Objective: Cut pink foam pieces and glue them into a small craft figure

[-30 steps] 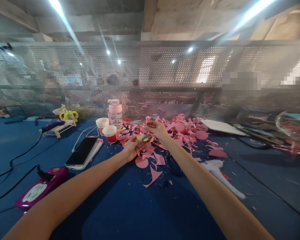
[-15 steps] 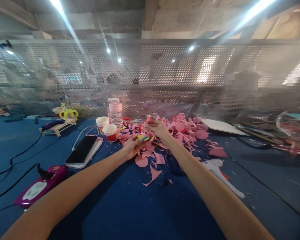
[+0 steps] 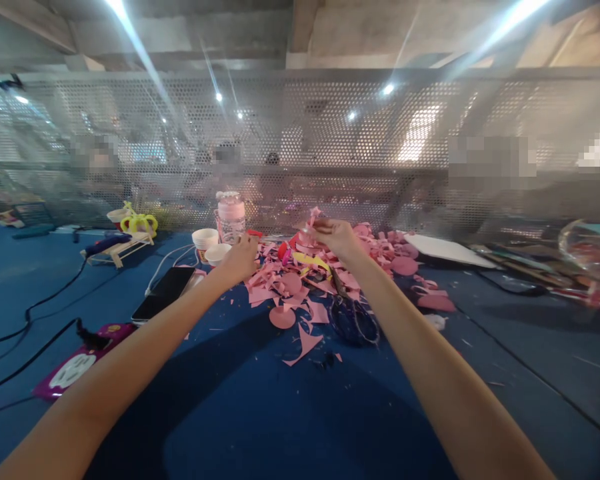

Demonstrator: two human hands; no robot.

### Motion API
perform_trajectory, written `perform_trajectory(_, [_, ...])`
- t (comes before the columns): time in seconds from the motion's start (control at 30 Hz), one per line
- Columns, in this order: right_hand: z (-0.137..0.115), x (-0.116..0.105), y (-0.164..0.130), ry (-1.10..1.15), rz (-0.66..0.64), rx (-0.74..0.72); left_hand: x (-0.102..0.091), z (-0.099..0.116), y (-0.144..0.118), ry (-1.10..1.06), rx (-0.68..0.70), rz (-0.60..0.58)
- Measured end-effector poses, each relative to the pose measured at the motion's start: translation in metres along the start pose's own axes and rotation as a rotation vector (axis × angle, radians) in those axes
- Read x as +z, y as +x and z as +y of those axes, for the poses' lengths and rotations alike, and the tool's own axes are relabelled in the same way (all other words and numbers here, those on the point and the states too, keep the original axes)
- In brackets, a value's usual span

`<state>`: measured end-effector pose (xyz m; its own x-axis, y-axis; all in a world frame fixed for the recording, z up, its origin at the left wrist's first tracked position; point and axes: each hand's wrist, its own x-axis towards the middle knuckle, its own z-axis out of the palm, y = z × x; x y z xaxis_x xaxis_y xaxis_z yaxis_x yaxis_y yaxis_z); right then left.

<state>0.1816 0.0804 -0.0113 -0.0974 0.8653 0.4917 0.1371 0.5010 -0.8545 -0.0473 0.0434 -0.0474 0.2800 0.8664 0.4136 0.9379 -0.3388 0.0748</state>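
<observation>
My right hand (image 3: 334,237) is closed, pinching a small pink paper piece with a star on top (image 3: 314,217) above the scrap pile. My left hand (image 3: 237,259) is beside the paper cups (image 3: 205,238) at the pile's left edge. Its fingers point away and are mostly hidden, so I cannot tell whether they hold anything. Between my hands lie pink paper scraps (image 3: 283,317) and a yellow strip (image 3: 313,261). Dark-handled scissors (image 3: 353,321) rest below my right wrist, partly behind my forearm.
Behind the cups stands a pink-topped bottle (image 3: 231,217). A phone (image 3: 164,293) and a purple power strip (image 3: 83,363) with cords are at left, near a small wooden rack (image 3: 123,250). A white sheet (image 3: 445,252) lies at right. A perforated metal screen (image 3: 300,153) closes off the back.
My left hand has moved left and away from the right hand, towards the cups. The yellow strip now lies on the pile. My right hand has shifted slightly right and up with the star-topped piece.
</observation>
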Motion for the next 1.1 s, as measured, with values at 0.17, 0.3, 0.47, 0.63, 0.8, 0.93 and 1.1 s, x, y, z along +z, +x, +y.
perform_trajectory(0.17, [0.006,0.004,-0.001,-0.03,-0.025,0.059,0.013,-0.016,0.004,-0.007,-0.129,-0.115])
perform_trajectory(0.3, [0.01,0.002,0.0,-0.092,0.002,0.07,0.014,-0.025,0.007,-0.062,-0.116,-0.112])
perform_trajectory(0.47, [0.01,0.0,0.001,-0.156,0.009,0.101,0.006,-0.029,0.01,-0.143,-0.096,-0.051])
perform_trajectory(0.63, [0.009,-0.006,0.004,-0.166,0.138,0.061,-0.003,-0.02,0.008,-0.188,-0.238,0.166])
perform_trajectory(0.8, [0.009,-0.014,0.007,-0.058,0.249,0.052,-0.015,-0.007,0.003,-0.131,-0.274,0.348])
perform_trajectory(0.93, [0.008,-0.01,0.006,0.003,0.193,0.062,-0.016,-0.005,0.007,-0.567,-0.429,0.433])
perform_trajectory(1.1, [0.007,-0.002,0.003,0.107,0.094,0.065,-0.011,-0.006,0.016,-1.321,-0.542,0.157])
